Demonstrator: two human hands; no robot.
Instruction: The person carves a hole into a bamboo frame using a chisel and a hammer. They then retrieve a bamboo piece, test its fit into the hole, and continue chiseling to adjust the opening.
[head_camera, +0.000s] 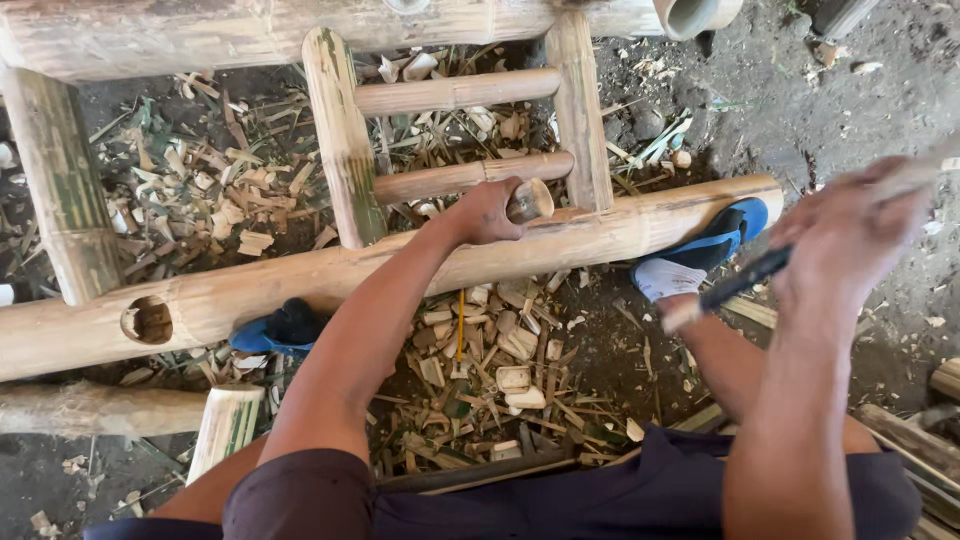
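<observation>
The left hand (487, 212) is clenched around a short bamboo peg (530, 200), holding it against the long bamboo pole (400, 268) that lies across the ground. Just beyond the pole stand 2 rungs (455, 92) of the bamboo frame. The right hand (850, 240), blurred, is raised to the right of the pole, fingers wrapped around what seems a dark-handled tool (745, 277). Wood chips (500, 360) litter the near side.

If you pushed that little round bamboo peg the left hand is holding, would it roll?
Probably yes: the bamboo peg looks round and short, so it would likely roll. It seems stiff and light, like the cut chips. Now the left hand holds it against the long pole.
</observation>
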